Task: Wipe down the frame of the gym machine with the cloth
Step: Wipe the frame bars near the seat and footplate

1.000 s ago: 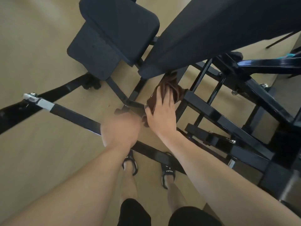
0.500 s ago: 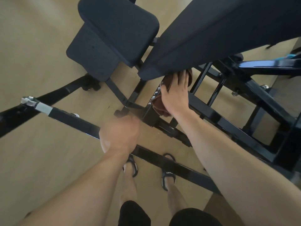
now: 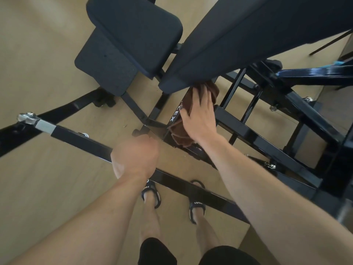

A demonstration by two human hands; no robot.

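Two hands: right hand (image 3: 198, 115) flat, pressing cloth (image 3: 180, 133) on frame (image 3: 248, 131); left hand (image 3: 135, 155) grips bar (image 3: 80, 139).

A person seen from above, with two bare forearms and no sleeves, watch or rings visible. The left hand (image 3: 134, 156) is blurred; the right hand (image 3: 200, 115) is sharp. Black shorts (image 3: 193, 254) show at the bottom edge. The lower legs are bare. The feet wear black open-toed slide sandals (image 3: 151, 194) with white lettering across the straps.

Left hand (image 3: 134, 156) blurred — brown cloth (image 3: 180, 133) mostly hidden under right hand (image 3: 200, 116).
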